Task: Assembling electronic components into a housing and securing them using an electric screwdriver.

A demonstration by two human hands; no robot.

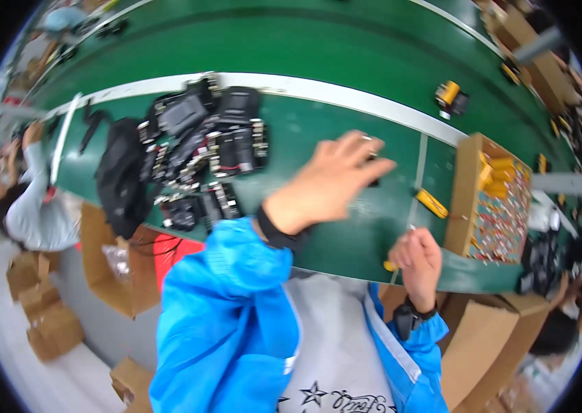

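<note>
My left hand reaches over the green table, palm down. Its fingers and thumb lie across a small black device with a shiny end, most of it covered by the hand. Close to the table's near edge, my right hand is closed, fingertips pressed together; what they hold is too small to make out. A bit of yellow shows beside it. Beyond that hand lies a yellow cylinder, apart from both hands.
Many black devices with metal ends are heaped left, next to a black bag. An open carton of yellow cylinders stands right. A yellow-and-black device lies beyond the white strip. Another person sits far left.
</note>
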